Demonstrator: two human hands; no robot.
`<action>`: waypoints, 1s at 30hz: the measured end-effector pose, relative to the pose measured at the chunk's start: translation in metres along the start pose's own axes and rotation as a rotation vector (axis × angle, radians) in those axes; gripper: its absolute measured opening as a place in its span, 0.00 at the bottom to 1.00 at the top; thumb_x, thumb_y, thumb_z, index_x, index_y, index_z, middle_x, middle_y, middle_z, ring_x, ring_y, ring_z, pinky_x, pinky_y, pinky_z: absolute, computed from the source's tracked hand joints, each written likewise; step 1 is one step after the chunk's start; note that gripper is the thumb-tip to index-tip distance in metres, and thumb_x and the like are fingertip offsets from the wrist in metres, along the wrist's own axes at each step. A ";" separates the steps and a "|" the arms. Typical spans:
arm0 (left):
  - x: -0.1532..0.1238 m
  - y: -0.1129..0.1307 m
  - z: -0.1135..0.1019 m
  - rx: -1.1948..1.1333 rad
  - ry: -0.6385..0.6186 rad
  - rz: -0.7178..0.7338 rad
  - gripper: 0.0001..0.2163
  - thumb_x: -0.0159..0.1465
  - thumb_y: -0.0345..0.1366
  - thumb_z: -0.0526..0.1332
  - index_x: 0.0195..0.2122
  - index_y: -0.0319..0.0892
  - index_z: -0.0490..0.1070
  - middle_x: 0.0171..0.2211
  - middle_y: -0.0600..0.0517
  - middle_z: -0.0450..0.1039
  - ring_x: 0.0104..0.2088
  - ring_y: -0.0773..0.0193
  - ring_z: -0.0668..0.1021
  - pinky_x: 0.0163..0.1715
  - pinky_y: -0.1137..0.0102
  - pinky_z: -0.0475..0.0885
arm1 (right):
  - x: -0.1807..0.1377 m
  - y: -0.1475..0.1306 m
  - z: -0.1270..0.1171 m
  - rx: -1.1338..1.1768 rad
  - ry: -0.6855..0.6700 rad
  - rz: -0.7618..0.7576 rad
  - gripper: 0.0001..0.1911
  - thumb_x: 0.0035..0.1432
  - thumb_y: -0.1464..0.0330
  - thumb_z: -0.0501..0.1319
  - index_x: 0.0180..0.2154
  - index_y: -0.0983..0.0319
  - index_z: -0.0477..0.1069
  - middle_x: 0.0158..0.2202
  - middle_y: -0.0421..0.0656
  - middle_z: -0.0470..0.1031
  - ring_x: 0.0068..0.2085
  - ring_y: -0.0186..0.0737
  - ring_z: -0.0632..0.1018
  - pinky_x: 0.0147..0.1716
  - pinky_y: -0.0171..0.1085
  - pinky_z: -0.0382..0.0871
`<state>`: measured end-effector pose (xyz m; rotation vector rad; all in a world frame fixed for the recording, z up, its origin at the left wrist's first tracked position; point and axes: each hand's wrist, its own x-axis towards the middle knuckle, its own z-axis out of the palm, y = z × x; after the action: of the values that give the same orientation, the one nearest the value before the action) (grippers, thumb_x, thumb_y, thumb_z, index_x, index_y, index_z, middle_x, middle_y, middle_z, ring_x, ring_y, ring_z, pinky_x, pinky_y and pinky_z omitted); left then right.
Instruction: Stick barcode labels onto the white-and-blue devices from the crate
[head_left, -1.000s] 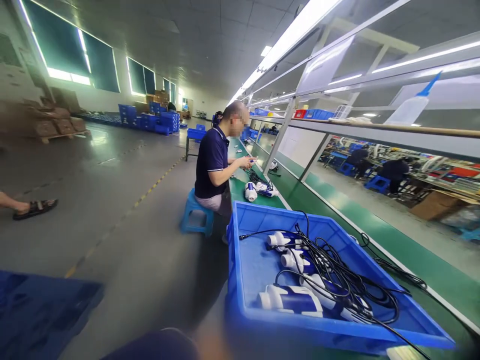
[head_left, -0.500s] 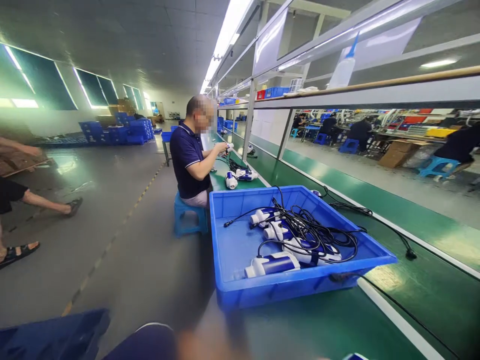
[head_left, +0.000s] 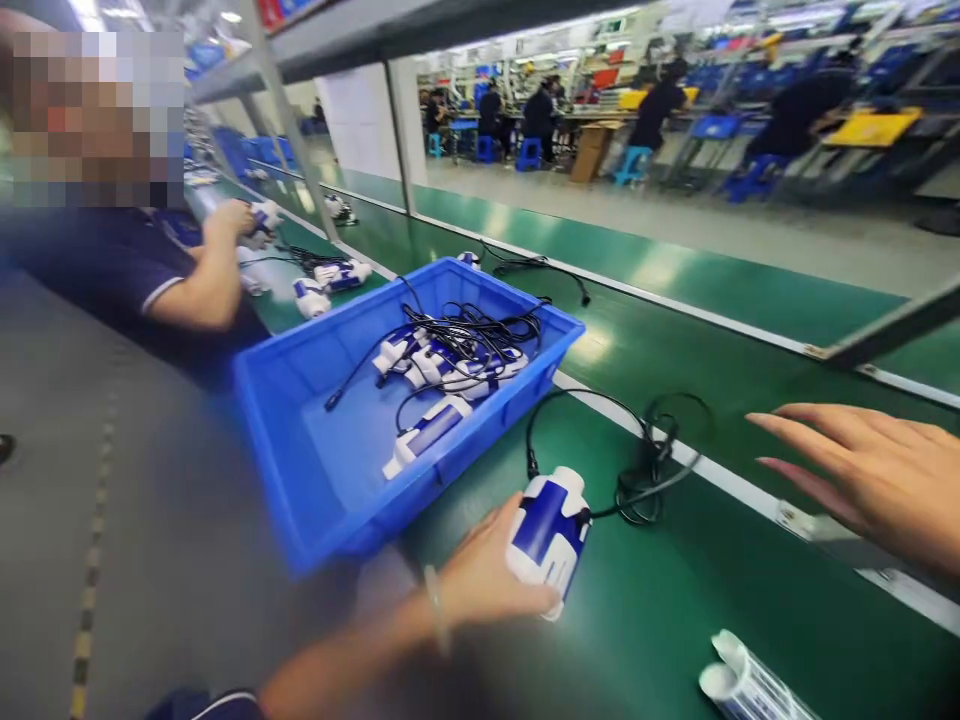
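Note:
My left hand (head_left: 480, 575) is wrapped round a white-and-blue corded device (head_left: 551, 525) over the green bench, in front of the blue bin. A black cable (head_left: 645, 490) runs from this device and lies in loose loops to its right. My right hand (head_left: 877, 470) is held above the bench at the right edge, fingers stretched out, with nothing in it. Below it lies a rolled white printed sheet or label (head_left: 750, 680), cut off by the lower frame edge. Inside the blue bin (head_left: 345, 530) are several similar devices (head_left: 431, 430) with tangled black cables.
At the left a co-worker (head_left: 202, 270) sits at the bench, hands on a similar device. More devices (head_left: 330, 285) lie between that person and the bin. A metal post (head_left: 289, 120) and an overhead shelf stand beyond. Several people work at far tables.
The view has turned right and down, so the bin now appears further left. My left hand with the device and my right hand have come into clear view.

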<state>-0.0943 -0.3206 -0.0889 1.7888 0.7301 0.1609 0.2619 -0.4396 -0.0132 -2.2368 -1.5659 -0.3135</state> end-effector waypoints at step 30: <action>-0.015 0.028 0.067 0.097 -0.112 0.573 0.28 0.57 0.36 0.63 0.58 0.36 0.59 0.54 0.40 0.65 0.54 0.56 0.68 0.55 0.62 0.65 | -0.210 -0.100 0.038 0.642 -0.349 0.291 0.11 0.66 0.61 0.55 0.44 0.57 0.72 0.37 0.42 0.73 0.38 0.39 0.74 0.37 0.34 0.68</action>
<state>-0.0648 -0.3885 -0.0838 2.0438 0.1309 0.4074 0.0926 -0.5714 -0.1122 -2.0053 -1.2196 0.6078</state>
